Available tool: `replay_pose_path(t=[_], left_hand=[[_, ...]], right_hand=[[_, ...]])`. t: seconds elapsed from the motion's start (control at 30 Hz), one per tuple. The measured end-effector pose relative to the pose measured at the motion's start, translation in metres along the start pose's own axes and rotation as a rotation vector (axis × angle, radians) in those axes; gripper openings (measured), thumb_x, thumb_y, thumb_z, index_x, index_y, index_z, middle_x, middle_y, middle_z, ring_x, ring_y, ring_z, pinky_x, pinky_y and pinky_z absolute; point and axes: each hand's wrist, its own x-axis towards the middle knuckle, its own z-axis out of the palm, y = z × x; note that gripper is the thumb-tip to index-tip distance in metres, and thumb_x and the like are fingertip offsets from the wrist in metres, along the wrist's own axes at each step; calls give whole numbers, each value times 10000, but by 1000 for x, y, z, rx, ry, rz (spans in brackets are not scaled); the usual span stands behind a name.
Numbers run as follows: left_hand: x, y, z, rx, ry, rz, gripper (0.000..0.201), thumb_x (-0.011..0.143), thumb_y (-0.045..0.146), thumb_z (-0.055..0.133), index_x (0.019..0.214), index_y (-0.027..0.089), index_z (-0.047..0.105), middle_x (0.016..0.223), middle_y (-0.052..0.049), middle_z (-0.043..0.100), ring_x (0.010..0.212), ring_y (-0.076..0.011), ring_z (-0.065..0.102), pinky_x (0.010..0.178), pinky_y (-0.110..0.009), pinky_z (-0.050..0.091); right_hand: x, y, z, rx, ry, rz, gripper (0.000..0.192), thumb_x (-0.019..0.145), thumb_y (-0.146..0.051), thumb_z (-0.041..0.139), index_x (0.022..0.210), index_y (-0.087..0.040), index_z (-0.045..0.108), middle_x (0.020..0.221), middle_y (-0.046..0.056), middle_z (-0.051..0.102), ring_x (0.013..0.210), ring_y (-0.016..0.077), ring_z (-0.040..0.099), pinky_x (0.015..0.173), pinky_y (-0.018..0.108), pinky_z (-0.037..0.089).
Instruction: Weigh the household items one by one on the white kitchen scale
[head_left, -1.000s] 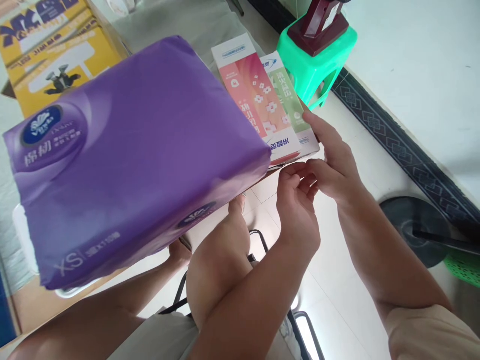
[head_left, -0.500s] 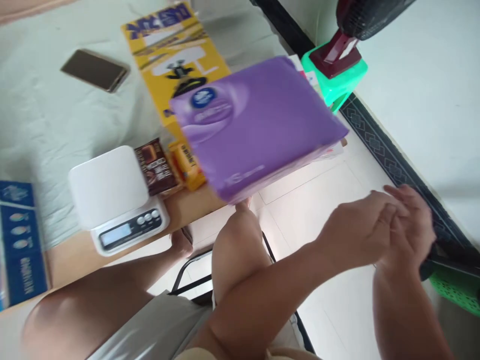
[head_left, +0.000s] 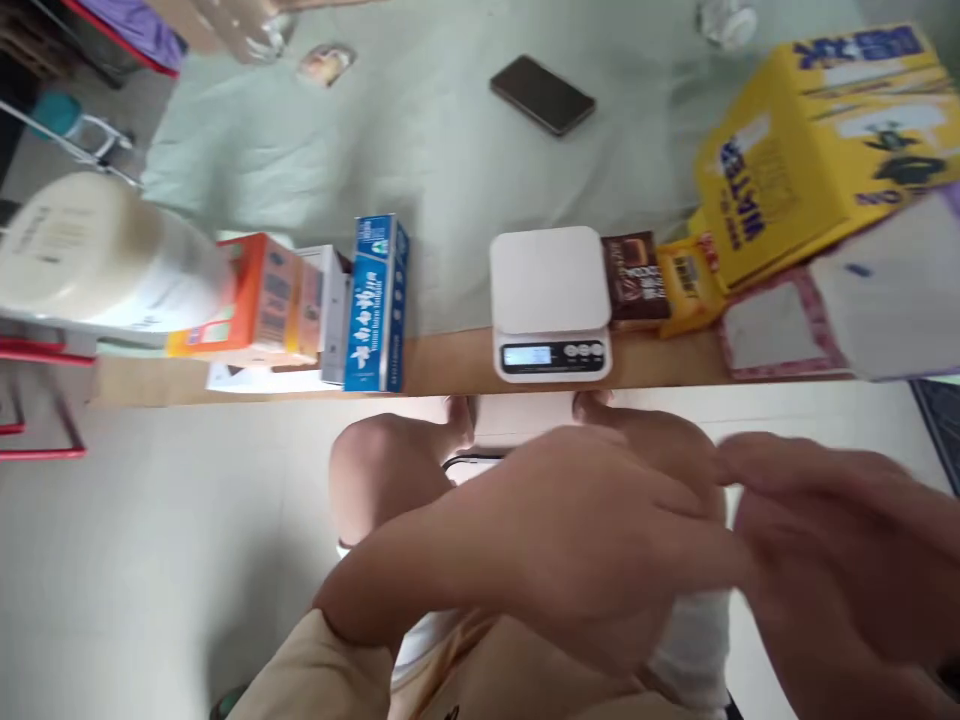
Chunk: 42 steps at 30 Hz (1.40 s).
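Observation:
Low in front of my lap, my left hand [head_left: 600, 530] reaches across to the right, back upward. Its fingers are smeared by motion and partly hidden near my other hand. At the lower right, my right hand [head_left: 832, 510] is blurred too, with its fingers apart around a shadowed palm; I see nothing in it. Beyond the hands, at the table's front edge, stands a white kitchen scale [head_left: 551, 285] with a lit display and a bare plate. Beside it are a brown snack packet [head_left: 636, 278] and a yellow packet [head_left: 688, 280].
Left along the edge stand a blue toothpaste box [head_left: 370, 305], an orange box [head_left: 259, 300] and a large white bottle [head_left: 97, 255]. A phone [head_left: 542, 94] lies farther back. At right are a yellow carton [head_left: 787, 160] and a whitish pack [head_left: 896, 290].
My view has swung left, bringing the bottle and boxes into sight and shifting the scale to the middle. The hands, together at the right before, are now closer and blurred.

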Motion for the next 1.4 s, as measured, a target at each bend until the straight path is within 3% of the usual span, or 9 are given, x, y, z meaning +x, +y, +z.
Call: replay_pose_path(t=[0.07, 0.2, 0.3, 0.4, 0.63, 0.83, 1.0, 1.13, 1.4], left_hand=[[-32, -11, -26, 170, 74, 56, 193, 883, 130, 495, 731, 242, 533, 733, 29, 672, 701, -165, 624, 766, -365, 488], [-71, -32, -64, 248, 470, -226, 179, 977, 216, 460, 812, 236, 526, 802, 11, 669, 769, -169, 594, 769, -379, 457], [-84, -48, -83, 208, 475, -354, 158, 980, 246, 463, 837, 230, 526, 859, 11, 673, 808, -169, 598, 811, -399, 464], [-89, -64, -92, 208, 492, -464, 129, 980, 287, 457, 902, 235, 545, 953, -6, 672, 938, -212, 598, 854, -438, 466], [-84, -90, -89, 244, 484, -505, 145, 937, 242, 482, 803, 233, 430, 1016, -66, 613, 1057, -293, 550, 919, -520, 497], [-73, -103, -84, 194, 559, -460, 30, 928, 252, 549, 956, 238, 547, 1510, -99, 528, 1551, -374, 374, 1318, -675, 252], [-64, -107, -73, 79, 677, -561, 294, 931, 381, 630, 1203, 277, 587, 1706, -90, 285, 1687, -411, 148, 1335, -652, 290], [-54, -112, -70, 52, 819, -657, 560, 923, 376, 651, 1443, 263, 477, 1601, -180, 392, 1579, -430, 383, 1270, -665, 376], [-54, -116, -72, -114, 896, -656, 528, 958, 387, 640, 1446, 282, 466, 1463, -134, 582, 1416, -351, 574, 1235, -605, 438]], right_hand=[[43, -1, 57, 23, -82, -105, 504, 923, -288, 564, 1376, -508, 577, 1019, 20, 721, 936, 260, 741, 807, 503, 714], [101, -13, 166, -59, -295, -218, 382, 963, -267, 530, 1333, -337, 596, 1254, 55, 724, 1189, 243, 714, 939, 457, 696], [112, -15, 224, -118, -441, -238, 390, 959, -382, 567, 1333, -296, 630, 1433, 89, 656, 1438, 295, 590, 1148, 545, 608], [111, -9, 254, -92, -430, -245, 493, 946, -449, 600, 1414, -296, 597, 1595, 86, 546, 1526, 305, 517, 1241, 563, 543], [109, -5, 257, -78, -483, -194, 529, 988, -314, 548, 1516, -317, 517, 1677, 24, 482, 1642, 274, 374, 1377, 594, 379], [112, -4, 242, -188, -492, -204, 492, 963, -419, 614, 1446, -333, 596, 1620, 53, 552, 1617, 323, 414, 1321, 613, 454], [113, -4, 233, -86, -561, -306, 701, 973, -261, 578, 1632, -342, 352, 1625, 76, 538, 1666, 265, 324, 1358, 534, 425], [106, 2, 237, -4, -542, -256, 782, 957, -275, 582, 1670, -271, 259, 1697, 130, 430, 1720, 312, 107, 1357, 617, 383], [107, -9, 242, 90, -586, 119, 779, 913, -288, 541, 1650, -308, 289, 1515, 103, 632, 1299, 282, 698, 1064, 524, 663]])
